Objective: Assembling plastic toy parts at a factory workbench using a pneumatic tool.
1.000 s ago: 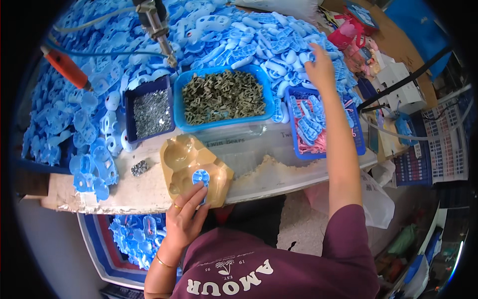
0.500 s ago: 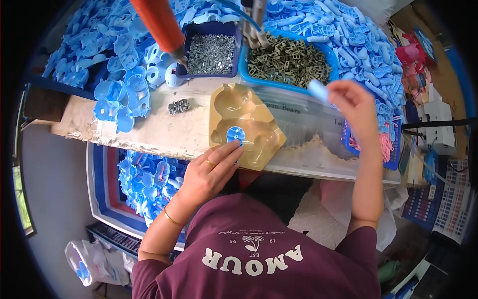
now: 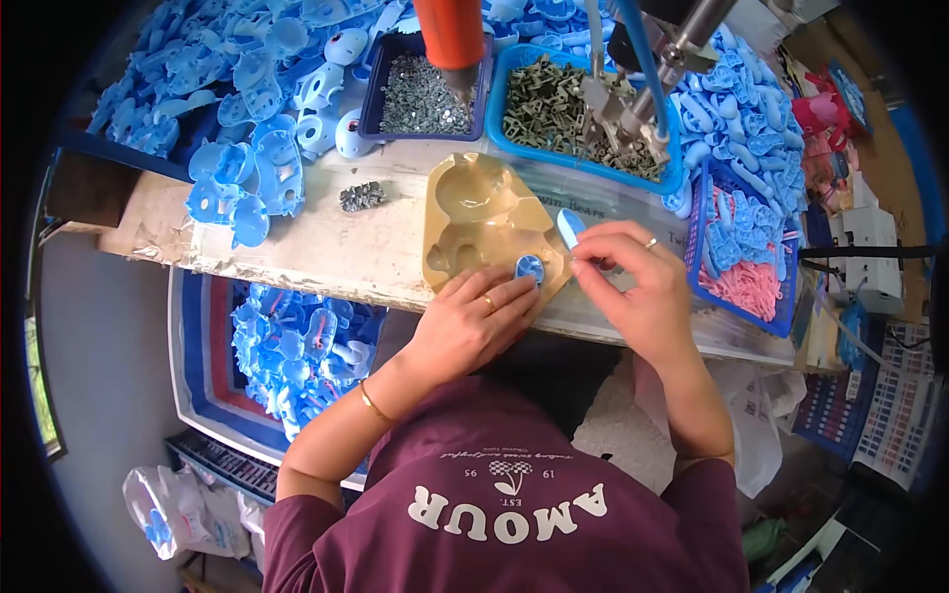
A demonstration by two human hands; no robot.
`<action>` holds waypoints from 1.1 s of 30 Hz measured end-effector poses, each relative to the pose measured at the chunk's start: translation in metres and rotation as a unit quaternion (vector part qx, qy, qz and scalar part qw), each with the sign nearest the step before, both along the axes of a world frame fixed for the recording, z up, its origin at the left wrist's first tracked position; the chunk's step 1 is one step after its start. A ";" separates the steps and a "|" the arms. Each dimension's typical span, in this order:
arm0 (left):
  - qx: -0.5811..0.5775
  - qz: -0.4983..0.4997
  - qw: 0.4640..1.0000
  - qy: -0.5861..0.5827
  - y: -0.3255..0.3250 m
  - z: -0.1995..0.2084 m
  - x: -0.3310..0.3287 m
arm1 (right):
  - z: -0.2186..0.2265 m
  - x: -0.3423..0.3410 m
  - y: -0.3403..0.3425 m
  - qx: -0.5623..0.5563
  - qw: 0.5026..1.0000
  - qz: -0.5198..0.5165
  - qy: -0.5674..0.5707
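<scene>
A tan moulded fixture (image 3: pixel 484 232) with rounded hollows lies on the bench in front of me. My left hand (image 3: pixel 473 321) reaches over its near edge, fingers together, with a small oval blue plastic part (image 3: pixel 530 267) at the fingertips; the thumb is hidden. Just right of it, my right hand (image 3: pixel 638 282) pinches a slim light-blue plastic piece (image 3: pixel 568 226) above the fixture's right edge. An orange-handled power screwdriver (image 3: pixel 453 44) hangs over a dark blue tray of small metal pieces (image 3: pixel 420 96).
A light-blue tray (image 3: pixel 499 124) holds dull metal clips, with a metal arm (image 3: pixel 633 109) over it. Blue shells (image 3: pixel 262 168) pile left, blue pieces (image 3: pixel 736 138) right. A blue basket (image 3: pixel 786 321) holds pink and blue parts. A dark metallic cluster (image 3: pixel 363 197) lies left of the fixture.
My right hand has come left and down with the light-blue piece, to the fixture. My left hand has moved right with the small part. The screwdriver appears farther right.
</scene>
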State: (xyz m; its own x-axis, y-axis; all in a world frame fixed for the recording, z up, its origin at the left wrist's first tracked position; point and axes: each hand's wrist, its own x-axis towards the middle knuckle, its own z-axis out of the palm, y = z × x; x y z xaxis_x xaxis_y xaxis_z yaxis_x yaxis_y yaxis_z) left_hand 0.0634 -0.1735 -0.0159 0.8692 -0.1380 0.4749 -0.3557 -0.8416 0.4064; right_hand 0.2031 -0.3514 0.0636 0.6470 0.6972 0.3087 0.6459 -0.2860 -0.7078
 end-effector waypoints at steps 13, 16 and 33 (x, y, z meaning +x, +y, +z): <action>-0.016 0.000 0.993 -0.118 0.042 0.005 -0.058 | -0.049 -0.044 0.063 -0.047 0.983 0.172 -0.040; 0.018 0.185 0.979 -0.090 0.091 -0.007 -0.063 | -0.034 -0.045 0.064 -0.056 0.984 0.162 0.040; 0.124 0.338 0.931 -0.067 0.144 0.018 -0.058 | -0.021 -0.036 0.057 -0.012 0.991 0.128 0.021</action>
State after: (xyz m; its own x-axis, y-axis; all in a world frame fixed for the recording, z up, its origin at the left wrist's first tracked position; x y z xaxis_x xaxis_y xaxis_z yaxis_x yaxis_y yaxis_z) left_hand 0.0052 -0.0297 0.0020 0.7332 0.2989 0.6109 0.2552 -0.9535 0.1602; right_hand 0.1672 -0.2941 0.0429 0.4600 0.8470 0.2664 0.6693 -0.1337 -0.7308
